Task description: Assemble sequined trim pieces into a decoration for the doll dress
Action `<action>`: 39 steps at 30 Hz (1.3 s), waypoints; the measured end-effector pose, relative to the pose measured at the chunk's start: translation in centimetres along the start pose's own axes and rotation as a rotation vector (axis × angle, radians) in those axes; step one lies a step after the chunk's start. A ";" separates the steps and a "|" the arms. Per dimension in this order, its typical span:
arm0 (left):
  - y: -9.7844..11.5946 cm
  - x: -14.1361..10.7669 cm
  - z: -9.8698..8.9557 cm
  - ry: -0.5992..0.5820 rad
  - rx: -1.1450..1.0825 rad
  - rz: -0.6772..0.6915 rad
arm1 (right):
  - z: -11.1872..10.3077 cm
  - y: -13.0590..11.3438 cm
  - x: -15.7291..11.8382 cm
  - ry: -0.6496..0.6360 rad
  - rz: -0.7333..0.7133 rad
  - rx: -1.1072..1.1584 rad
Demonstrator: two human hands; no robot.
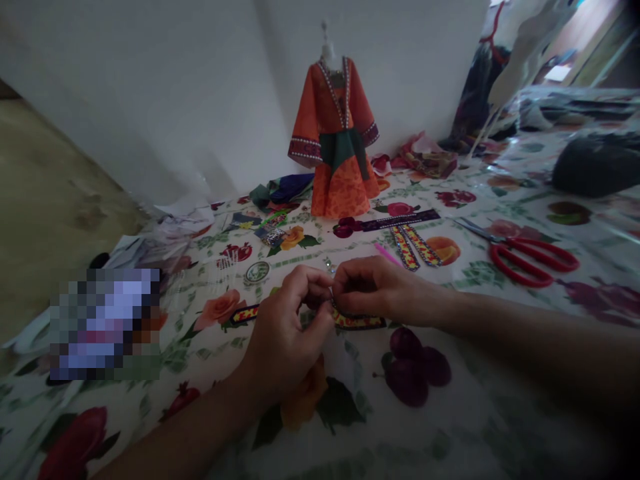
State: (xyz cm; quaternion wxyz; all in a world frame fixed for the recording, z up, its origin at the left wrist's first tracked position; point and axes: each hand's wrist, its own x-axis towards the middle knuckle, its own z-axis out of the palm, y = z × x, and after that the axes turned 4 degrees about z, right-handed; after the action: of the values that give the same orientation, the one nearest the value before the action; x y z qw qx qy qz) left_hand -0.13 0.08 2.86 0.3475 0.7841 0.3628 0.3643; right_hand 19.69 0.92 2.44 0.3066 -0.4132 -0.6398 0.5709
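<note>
My left hand (293, 323) and my right hand (377, 290) meet over the table, fingertips almost touching. Both are closed in a pinch; whatever sits between the fingers is too small and shaded to name. A yellow-and-red patterned trim strip with a dark edge (361, 323) shows just under my right hand. Left of my left hand another stretch of the same trim (245, 313) sticks out; the part between is hidden by the hands. Just beyond the fingertips lie small shiny bits (329, 265) and a pink stick (387, 254).
Red-handled scissors (535, 257) lie at right. Behind the hands are two short trim strips (414, 247) and a dark purple band (400, 220). A small orange dress (345, 147) stands on a form by the wall. A blurred-out phone-like object (107, 323) is at left, a black bundle (597, 163) far right.
</note>
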 end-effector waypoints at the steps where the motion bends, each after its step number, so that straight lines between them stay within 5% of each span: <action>1: 0.0 0.0 0.0 -0.001 -0.003 -0.001 | 0.0 0.0 0.0 -0.001 0.000 0.001; 17: 0.4 0.2 0.0 0.004 0.178 0.045 | 0.1 0.2 0.1 0.030 -0.007 -0.074; 39: 0.0 -0.2 -0.1 -0.006 -0.011 0.001 | -0.3 0.0 0.2 0.003 0.006 -0.041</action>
State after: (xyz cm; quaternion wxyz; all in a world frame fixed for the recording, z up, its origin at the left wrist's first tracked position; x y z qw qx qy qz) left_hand -0.30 -0.03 2.91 0.3526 0.7836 0.3594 0.3640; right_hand 19.88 1.21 2.44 0.2972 -0.4223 -0.6497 0.5578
